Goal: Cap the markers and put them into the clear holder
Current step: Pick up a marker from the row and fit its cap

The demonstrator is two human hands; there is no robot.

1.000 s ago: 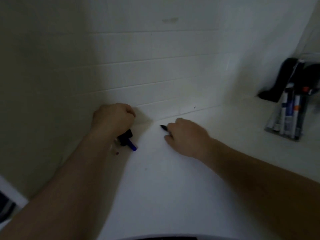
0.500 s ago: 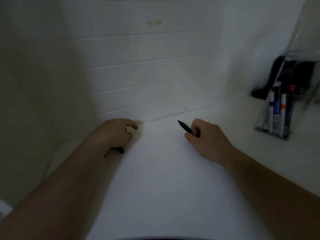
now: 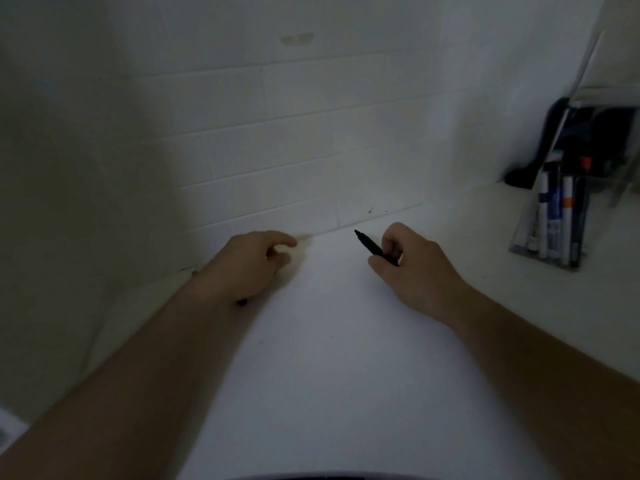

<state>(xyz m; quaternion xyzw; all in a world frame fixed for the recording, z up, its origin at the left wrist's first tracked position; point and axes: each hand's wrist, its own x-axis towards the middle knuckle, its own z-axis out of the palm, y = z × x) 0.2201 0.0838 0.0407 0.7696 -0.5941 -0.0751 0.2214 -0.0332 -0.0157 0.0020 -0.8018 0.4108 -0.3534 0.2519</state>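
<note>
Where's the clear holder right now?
The holder stands at the far right of the counter, markers inside, beyond the right hand.

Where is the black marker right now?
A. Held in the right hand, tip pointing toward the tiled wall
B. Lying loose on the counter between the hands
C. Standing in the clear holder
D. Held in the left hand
A: the black marker is pinched in the right hand, its tip angled up and left toward the tiled wall, well away from the clear holder at the right.
</note>
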